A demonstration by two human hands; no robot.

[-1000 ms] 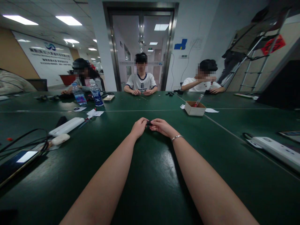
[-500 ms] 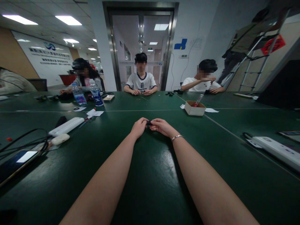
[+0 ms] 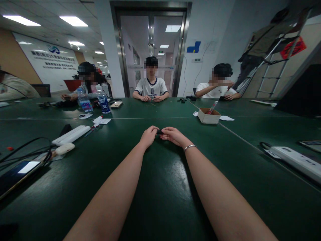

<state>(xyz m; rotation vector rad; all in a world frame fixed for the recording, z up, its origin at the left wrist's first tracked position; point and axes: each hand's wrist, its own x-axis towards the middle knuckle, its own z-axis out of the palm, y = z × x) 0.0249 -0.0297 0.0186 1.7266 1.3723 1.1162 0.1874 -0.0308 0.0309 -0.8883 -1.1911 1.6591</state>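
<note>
Between my two hands is a small black object, too small to name by kind. My left hand pinches its left end with thumb and fingers. From the other side, my right hand grips the right end; a silver bracelet circles that wrist. Both hands are close together over the green tabletop, and the fingers hide part of the black piece.
Left of my arms lie a white power strip, a phone and black cables. Two bottles stand farther back. A small box sits ahead to the right, another power strip at far right. Several people sit around the table.
My hands stay in the same place, still holding the black object. Only slight shifts show among the people across the table.
</note>
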